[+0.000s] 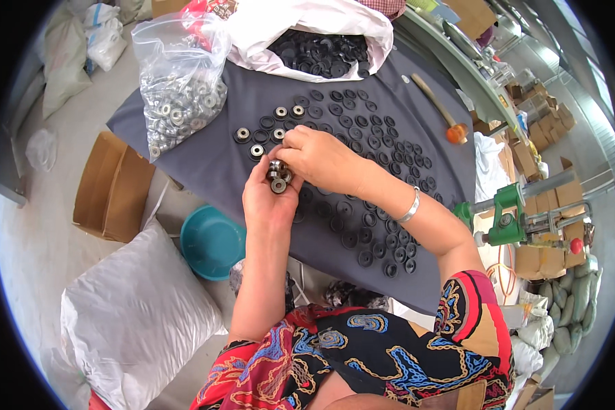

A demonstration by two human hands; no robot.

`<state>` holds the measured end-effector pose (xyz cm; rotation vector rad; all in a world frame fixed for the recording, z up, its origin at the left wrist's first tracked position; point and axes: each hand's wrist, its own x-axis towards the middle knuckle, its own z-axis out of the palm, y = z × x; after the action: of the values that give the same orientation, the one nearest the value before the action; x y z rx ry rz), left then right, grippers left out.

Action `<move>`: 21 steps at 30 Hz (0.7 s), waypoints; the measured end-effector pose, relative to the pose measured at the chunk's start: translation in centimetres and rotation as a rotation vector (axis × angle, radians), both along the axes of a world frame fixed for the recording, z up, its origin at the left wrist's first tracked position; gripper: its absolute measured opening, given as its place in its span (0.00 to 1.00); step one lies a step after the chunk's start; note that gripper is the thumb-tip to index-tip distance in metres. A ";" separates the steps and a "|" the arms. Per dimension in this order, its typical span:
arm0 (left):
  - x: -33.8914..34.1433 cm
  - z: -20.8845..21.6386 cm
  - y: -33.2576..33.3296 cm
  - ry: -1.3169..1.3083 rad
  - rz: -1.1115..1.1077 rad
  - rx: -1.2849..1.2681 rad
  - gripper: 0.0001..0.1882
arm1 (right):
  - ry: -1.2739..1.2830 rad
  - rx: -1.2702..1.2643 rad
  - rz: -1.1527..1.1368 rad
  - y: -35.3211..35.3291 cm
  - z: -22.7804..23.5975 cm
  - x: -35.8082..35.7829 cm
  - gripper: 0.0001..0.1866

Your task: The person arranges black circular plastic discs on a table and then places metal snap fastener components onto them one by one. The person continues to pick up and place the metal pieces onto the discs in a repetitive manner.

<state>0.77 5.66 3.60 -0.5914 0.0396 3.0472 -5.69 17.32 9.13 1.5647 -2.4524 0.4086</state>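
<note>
Cradling metal bearings point(279, 185) in cupped left hand point(269, 206), overlapped by curled right hand point(324, 162), with indeterminable pinch, above surface point(201, 164)

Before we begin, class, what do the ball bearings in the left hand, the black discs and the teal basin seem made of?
Ball bearings: polished metal, probably steel, from their bright glints.
Black discs: satin plastic, perhaps rubber, given their dull sheen.
Teal basin: likely smooth plastic, judging by its even colour.

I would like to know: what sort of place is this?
Most likely a small workshop: many black discs lie across a cloth-covered table, a clear bag holds metal bearings, and a green machine is at the right.
</note>
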 end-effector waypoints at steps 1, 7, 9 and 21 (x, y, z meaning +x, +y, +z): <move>0.0 0.1 0.1 -0.030 0.013 -0.002 0.18 | -0.066 -0.014 -0.020 0.2 0.4 -0.2 0.11; 0.6 1.4 -0.1 0.014 0.061 -0.002 0.21 | -0.098 -0.155 -0.353 2.6 0.6 -7.9 0.12; 0.4 1.5 -0.1 0.003 0.070 0.009 0.20 | -0.164 -0.130 -0.437 3.3 -1.2 -10.9 0.13; 0.6 1.0 -0.8 0.024 0.088 0.017 0.19 | -0.159 0.050 -0.469 1.9 -3.9 -14.7 0.12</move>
<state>1.38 4.88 4.57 -0.5701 -0.0126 3.1366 -20.40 19.20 5.25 0.9507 -2.8566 0.4003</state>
